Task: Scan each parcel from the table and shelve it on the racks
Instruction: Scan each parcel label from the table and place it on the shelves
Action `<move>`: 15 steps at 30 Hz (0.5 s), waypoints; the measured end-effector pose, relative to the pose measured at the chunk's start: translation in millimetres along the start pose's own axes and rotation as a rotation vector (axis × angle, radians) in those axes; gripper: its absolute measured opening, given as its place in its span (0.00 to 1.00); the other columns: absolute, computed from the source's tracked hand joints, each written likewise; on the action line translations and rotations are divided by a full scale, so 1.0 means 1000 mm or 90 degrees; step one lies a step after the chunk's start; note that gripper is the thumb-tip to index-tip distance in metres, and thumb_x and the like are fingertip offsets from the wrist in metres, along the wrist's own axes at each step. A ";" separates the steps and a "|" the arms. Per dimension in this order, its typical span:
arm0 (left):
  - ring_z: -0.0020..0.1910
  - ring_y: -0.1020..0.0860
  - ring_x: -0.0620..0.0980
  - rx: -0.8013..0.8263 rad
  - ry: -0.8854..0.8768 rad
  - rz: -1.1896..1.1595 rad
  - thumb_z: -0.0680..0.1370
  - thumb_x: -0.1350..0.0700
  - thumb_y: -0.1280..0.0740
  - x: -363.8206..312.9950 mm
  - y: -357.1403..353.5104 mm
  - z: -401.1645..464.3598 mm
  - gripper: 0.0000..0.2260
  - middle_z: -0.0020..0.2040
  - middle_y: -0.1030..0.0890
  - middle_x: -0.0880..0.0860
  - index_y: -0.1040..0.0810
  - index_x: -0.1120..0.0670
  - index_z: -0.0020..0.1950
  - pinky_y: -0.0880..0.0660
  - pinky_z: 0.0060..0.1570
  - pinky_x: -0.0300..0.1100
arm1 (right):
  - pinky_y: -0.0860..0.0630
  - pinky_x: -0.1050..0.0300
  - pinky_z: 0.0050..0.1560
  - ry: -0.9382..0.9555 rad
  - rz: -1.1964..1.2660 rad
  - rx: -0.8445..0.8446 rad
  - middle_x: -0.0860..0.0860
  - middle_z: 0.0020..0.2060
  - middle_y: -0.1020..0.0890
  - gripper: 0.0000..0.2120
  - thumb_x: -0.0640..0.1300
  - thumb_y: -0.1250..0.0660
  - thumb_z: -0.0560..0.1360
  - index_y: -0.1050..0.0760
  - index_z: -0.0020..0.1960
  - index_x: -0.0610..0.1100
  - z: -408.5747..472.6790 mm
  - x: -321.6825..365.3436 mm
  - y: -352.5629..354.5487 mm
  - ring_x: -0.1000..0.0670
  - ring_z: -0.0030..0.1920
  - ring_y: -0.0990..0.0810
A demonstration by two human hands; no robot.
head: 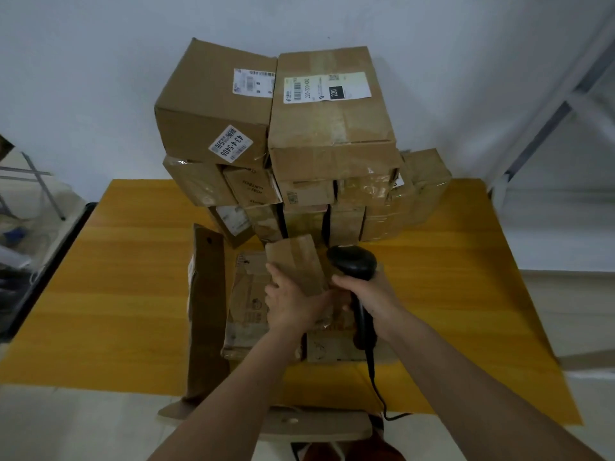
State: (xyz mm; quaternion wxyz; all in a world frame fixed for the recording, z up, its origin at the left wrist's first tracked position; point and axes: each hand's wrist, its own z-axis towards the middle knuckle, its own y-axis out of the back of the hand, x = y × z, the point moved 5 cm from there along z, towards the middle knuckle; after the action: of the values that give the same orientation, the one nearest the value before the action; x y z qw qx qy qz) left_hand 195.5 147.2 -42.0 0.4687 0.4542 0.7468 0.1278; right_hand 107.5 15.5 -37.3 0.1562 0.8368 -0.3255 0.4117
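Note:
My left hand (289,302) grips a small brown cardboard parcel (296,264), held tilted above other flat parcels in the middle of the yellow table (116,294). My right hand (369,297) grips the handle of a black barcode scanner (352,261), whose head sits right beside the small parcel. The scanner's cable (377,390) trails toward the table's near edge. Behind them rises a stack of cardboard boxes, topped by two large ones with white labels (216,104) (332,108).
A long narrow brown parcel (206,314) lies left of my hands, reaching past the table's near edge. Flat parcels (249,314) lie under my hands. A metal rack frame (565,104) stands at the right. A dark table edge and clutter sit at the far left (40,261).

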 end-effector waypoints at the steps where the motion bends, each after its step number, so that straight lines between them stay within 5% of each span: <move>1: 0.75 0.46 0.62 -0.003 0.017 -0.005 0.62 0.34 0.24 0.002 0.002 0.002 0.63 0.76 0.46 0.58 0.70 0.49 0.76 0.38 0.69 0.59 | 0.21 0.57 0.34 -0.004 -0.004 0.021 0.51 0.39 0.14 0.13 0.48 0.21 0.67 0.20 0.50 0.49 -0.002 0.000 -0.004 0.50 0.32 0.18; 4: 0.76 0.47 0.62 0.000 0.048 -0.068 0.63 0.40 0.21 0.004 0.007 0.006 0.63 0.76 0.48 0.58 0.67 0.50 0.78 0.40 0.71 0.59 | 0.21 0.58 0.34 0.000 -0.016 0.032 0.52 0.38 0.14 0.13 0.48 0.21 0.67 0.18 0.49 0.48 -0.005 -0.001 -0.008 0.51 0.33 0.17; 6: 0.73 0.39 0.61 0.003 0.047 -0.160 0.65 0.47 0.20 0.006 0.011 0.007 0.56 0.74 0.41 0.59 0.57 0.53 0.78 0.32 0.68 0.56 | 0.23 0.59 0.33 0.031 -0.020 0.000 0.53 0.38 0.14 0.12 0.49 0.22 0.67 0.19 0.49 0.49 -0.005 0.002 -0.005 0.51 0.36 0.16; 8: 0.64 0.28 0.55 0.016 0.025 -0.263 0.66 0.54 0.20 0.008 0.016 0.005 0.45 0.68 0.31 0.56 0.44 0.55 0.74 0.22 0.50 0.44 | 0.25 0.64 0.28 0.058 0.009 -0.052 0.53 0.37 0.15 0.11 0.47 0.23 0.68 0.20 0.48 0.50 -0.005 0.007 0.004 0.52 0.36 0.17; 10: 0.56 0.24 0.51 0.077 0.013 -0.330 0.67 0.58 0.21 0.010 0.018 0.001 0.39 0.62 0.26 0.53 0.39 0.57 0.71 0.21 0.38 0.37 | 0.26 0.65 0.26 0.060 0.053 -0.083 0.52 0.40 0.17 0.12 0.45 0.24 0.70 0.22 0.51 0.48 -0.005 0.010 0.012 0.52 0.39 0.18; 13: 0.60 0.23 0.58 0.207 0.010 -0.421 0.68 0.63 0.24 0.011 0.014 -0.004 0.38 0.64 0.24 0.58 0.38 0.59 0.73 0.21 0.55 0.53 | 0.23 0.58 0.35 0.046 0.070 -0.088 0.52 0.39 0.17 0.12 0.46 0.23 0.69 0.21 0.49 0.48 -0.007 0.013 0.017 0.50 0.44 0.18; 15: 0.62 0.24 0.62 0.252 0.005 -0.434 0.68 0.67 0.25 0.014 0.013 -0.006 0.39 0.66 0.26 0.59 0.41 0.56 0.75 0.22 0.55 0.54 | 0.24 0.56 0.37 0.041 0.061 -0.072 0.55 0.33 0.16 0.10 0.47 0.23 0.68 0.21 0.47 0.49 -0.010 0.015 0.017 0.50 0.43 0.18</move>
State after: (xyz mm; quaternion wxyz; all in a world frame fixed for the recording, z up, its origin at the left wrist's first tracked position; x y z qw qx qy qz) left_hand 195.9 166.8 -39.3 0.3846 0.2612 0.8669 -0.1797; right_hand 96.8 1.8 -20.0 0.1939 0.7966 -0.3826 0.4261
